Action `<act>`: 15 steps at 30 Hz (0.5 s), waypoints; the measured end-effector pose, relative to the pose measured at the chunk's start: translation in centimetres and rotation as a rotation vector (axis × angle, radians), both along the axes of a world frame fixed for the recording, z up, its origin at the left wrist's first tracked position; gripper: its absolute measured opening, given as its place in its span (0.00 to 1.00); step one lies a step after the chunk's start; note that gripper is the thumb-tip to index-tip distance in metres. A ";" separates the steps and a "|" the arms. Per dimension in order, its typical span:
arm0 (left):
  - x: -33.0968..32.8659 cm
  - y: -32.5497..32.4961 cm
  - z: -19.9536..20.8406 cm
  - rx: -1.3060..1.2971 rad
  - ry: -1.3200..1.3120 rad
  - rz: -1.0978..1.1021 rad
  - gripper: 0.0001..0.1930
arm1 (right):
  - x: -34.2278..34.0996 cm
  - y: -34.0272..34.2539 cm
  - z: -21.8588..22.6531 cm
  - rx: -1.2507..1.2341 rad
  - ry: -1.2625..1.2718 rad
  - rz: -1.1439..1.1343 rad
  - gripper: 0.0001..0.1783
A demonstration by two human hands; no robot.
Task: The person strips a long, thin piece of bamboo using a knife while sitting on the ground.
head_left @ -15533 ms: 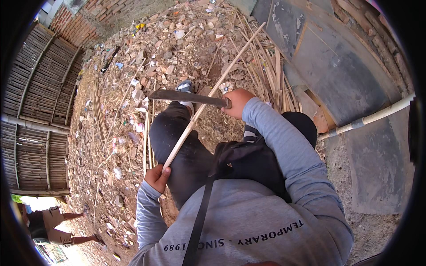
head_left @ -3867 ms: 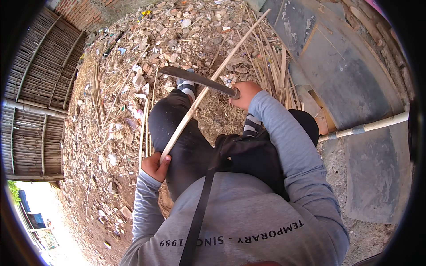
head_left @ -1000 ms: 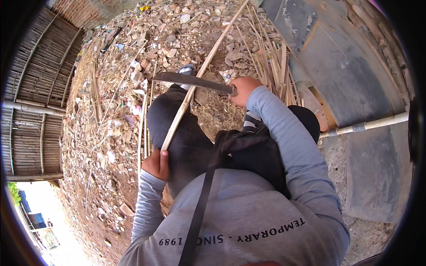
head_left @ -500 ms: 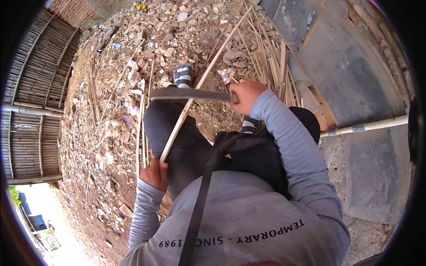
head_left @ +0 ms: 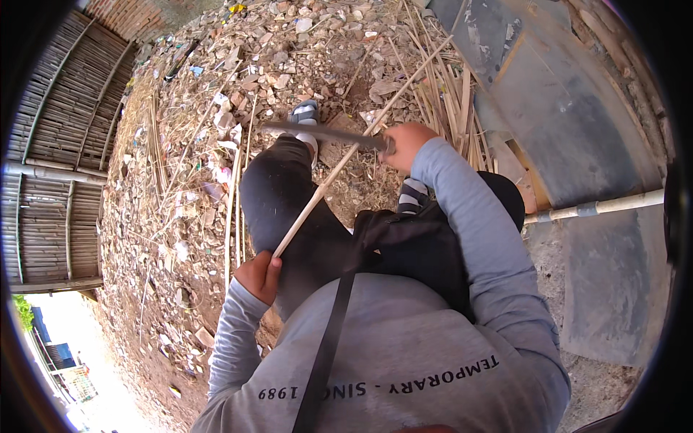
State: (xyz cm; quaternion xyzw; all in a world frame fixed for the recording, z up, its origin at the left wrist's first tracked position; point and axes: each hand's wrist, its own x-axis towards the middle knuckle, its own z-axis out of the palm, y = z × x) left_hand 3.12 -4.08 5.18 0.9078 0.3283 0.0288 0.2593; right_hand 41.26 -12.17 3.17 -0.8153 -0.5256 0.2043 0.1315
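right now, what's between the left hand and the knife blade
In the head view, the pale strip runs from the left hand to the knife blade, over the dark trouser leg, then over ground.

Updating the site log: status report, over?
Left hand grips pale strip by near end. Right hand holds machete, blade crossing strip. Left leg beneath strip.

the right grip [head_left: 410, 148] mostly hides the handle [head_left: 390, 146] of the blurred knife [head_left: 325, 133].
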 end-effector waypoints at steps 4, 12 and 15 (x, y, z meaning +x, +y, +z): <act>0.1 0.0 0.4 -0.049 0.019 0.018 0.18 | 0.5 0.1 -1.1 0.089 -0.068 -0.005 0.16; 0.1 0.7 0.2 -0.145 0.010 0.002 0.19 | 2.1 0.6 -3.2 0.110 0.012 -0.091 0.16; 0.1 0.8 0.5 -0.117 0.032 0.008 0.19 | 2.5 0.6 -3.0 0.127 -0.055 -0.116 0.17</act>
